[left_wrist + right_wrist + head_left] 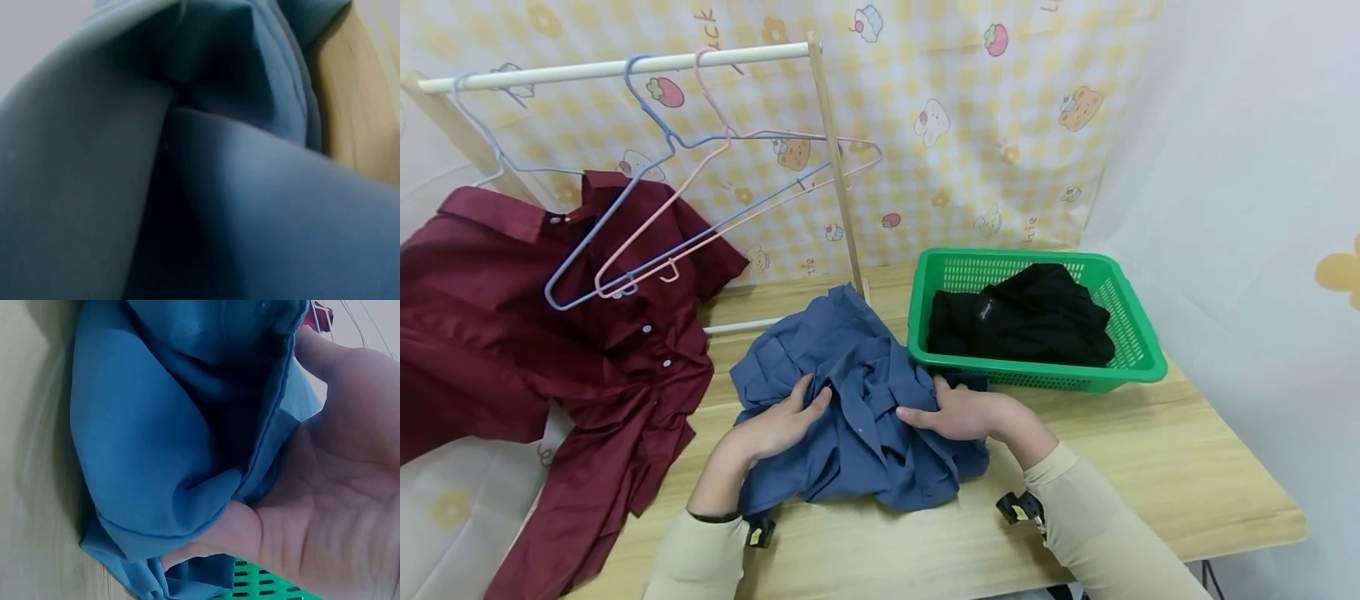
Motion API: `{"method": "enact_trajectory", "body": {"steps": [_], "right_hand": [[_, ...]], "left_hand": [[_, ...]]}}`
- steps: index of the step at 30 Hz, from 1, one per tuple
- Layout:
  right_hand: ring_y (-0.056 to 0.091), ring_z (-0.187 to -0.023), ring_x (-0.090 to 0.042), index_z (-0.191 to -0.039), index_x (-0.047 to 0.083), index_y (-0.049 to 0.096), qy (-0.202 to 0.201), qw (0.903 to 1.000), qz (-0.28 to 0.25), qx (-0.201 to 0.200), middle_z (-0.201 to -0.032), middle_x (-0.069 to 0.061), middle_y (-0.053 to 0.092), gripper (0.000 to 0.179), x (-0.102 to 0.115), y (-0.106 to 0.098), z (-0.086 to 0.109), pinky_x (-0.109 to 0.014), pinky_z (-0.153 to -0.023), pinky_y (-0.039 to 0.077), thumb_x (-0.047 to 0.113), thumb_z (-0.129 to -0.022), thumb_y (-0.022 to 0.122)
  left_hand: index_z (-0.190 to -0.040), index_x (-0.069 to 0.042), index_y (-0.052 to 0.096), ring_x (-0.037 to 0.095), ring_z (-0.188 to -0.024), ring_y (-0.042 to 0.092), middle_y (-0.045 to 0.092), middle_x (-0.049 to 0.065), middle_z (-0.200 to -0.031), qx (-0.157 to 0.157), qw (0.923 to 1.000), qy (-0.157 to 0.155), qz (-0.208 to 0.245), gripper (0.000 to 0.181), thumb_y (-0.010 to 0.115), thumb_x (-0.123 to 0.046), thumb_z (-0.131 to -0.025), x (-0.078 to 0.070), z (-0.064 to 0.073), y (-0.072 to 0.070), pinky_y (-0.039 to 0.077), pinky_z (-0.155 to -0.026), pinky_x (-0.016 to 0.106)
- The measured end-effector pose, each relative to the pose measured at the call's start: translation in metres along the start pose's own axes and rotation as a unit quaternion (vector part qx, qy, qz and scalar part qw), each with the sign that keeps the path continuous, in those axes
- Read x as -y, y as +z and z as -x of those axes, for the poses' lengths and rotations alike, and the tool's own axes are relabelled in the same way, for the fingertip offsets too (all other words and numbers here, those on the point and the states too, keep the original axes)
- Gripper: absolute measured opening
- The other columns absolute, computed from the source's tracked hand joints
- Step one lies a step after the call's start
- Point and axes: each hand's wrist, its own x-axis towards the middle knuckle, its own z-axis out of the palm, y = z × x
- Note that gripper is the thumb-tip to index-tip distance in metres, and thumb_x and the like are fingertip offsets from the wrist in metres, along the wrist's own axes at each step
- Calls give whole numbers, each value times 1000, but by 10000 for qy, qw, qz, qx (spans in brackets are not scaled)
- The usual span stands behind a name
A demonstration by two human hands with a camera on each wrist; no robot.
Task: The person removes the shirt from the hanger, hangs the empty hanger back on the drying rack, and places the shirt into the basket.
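A crumpled blue garment (865,400) lies in a heap on the table between both hands. My left hand (778,427) holds its left side, thumb on top and the other fingers partly hidden in the folds. On the opposite side my right hand (966,412) grips the cloth near the basket, thumb over it. The right wrist view shows the right hand's (337,469) fingers tucked behind a stitched edge of the garment (150,437). Only close folds of the garment (281,194) fill most of the left wrist view, and the left hand is hidden there.
A green basket (1138,333) with black clothing (1022,321) stands at the back right. At left, a maroon shirt (625,350) hangs from a rack (767,52), beside an empty blue hanger (580,250) and a pink hanger (700,171). The wooden table (1180,467) ends at a wall on the right.
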Motion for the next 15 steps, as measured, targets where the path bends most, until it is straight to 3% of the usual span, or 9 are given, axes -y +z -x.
{"method": "enact_trajectory", "body": {"steps": [7,15], "right_hand": [[20,-163,-48,-170,-1,8,-32,10000,72,-51,-174,-31,20,114,-1,-2,1,-65,-128,27,79,-99,48],[23,-162,-47,-169,-2,8,-22,10000,49,-78,-173,-31,22,114,-2,3,2,-65,-127,29,78,-99,49]], "left_hand": [[-172,-10,-6,49,-164,11,7,28,-177,-36,9999,38,-121,99,30,-76,-106,-4,-2,2,16,-131,67],[-171,-6,-3,51,-162,18,15,32,-174,-368,9968,-102,-706,95,26,-71,-109,-12,-3,17,21,-128,70]]}}
